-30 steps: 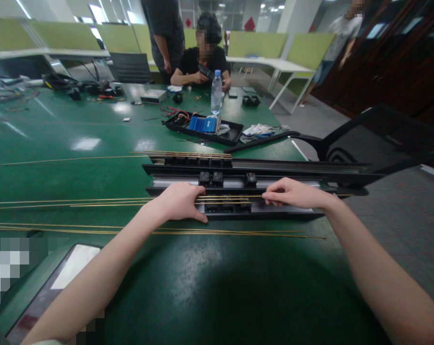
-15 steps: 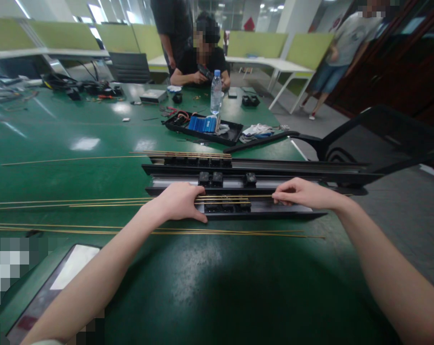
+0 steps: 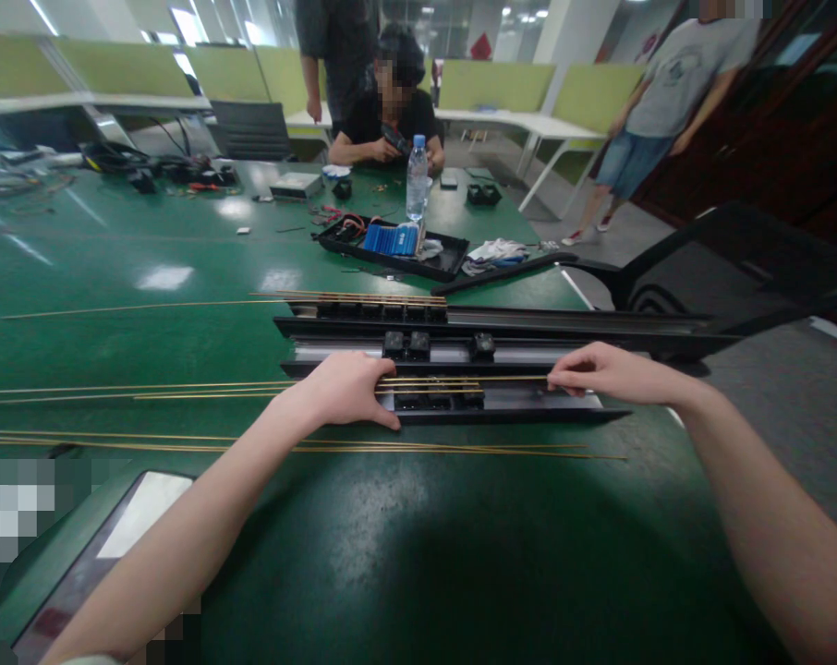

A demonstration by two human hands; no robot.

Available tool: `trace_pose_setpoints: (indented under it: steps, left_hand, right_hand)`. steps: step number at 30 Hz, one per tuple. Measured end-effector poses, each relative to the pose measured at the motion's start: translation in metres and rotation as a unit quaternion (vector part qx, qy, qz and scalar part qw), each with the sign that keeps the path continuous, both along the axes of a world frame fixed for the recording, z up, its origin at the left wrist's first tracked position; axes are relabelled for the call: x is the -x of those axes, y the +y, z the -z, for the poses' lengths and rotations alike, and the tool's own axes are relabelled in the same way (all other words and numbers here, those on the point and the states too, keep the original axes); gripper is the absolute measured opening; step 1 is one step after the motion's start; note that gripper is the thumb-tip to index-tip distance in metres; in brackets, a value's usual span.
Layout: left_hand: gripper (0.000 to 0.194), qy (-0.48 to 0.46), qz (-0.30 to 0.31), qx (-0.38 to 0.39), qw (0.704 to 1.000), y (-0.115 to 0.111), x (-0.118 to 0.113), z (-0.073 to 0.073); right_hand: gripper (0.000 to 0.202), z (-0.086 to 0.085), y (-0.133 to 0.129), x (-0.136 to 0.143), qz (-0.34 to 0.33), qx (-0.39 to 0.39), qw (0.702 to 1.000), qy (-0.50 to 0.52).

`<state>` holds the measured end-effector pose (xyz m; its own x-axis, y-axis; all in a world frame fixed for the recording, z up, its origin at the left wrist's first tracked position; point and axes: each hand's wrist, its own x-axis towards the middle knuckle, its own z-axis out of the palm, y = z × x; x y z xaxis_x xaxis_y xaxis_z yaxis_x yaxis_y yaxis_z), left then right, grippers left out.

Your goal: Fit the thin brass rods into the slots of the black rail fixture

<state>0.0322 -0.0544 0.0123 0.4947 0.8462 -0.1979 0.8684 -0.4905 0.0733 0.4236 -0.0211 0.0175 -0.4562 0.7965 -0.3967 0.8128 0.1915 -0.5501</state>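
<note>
My left hand spans the nearest black channel, with its thumb at the near wall and its fingers at the far wall. Several thin brass rods pass beneath that hand and over small black blocks seated in the channel. At the channel's right part, my right hand pinches the end of one brass rod between thumb and fingertips. Behind it lies a second channel holding separate black blocks.
More brass rods lie in front on the green table. Further back are a rod-topped channel, a black tray, gloves and a water bottle. A mesh chair stands right. People are beyond the table.
My right hand has shifted a little to the right, still pinching the rod. My left hand stays on the channel. The person at the back right has stepped closer.
</note>
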Motion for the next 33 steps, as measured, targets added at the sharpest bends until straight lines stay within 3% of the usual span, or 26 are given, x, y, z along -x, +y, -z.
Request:
trace_pose_setpoints:
  steps: [12, 33]
  left_hand:
    - [0.072, -0.001, -0.002, 0.001, 1.0, 0.0, 0.0, 0.0]
    - [0.07, -0.006, -0.003, 0.007, 1.0, 0.0, 0.0, -0.001]
  right_hand:
    - [0.054, -0.001, -0.001, -0.042, 0.058, 0.034, 0.998, -0.007]
    - [0.049, -0.001, -0.004, -0.118, 0.173, 0.014, 0.984, -0.048]
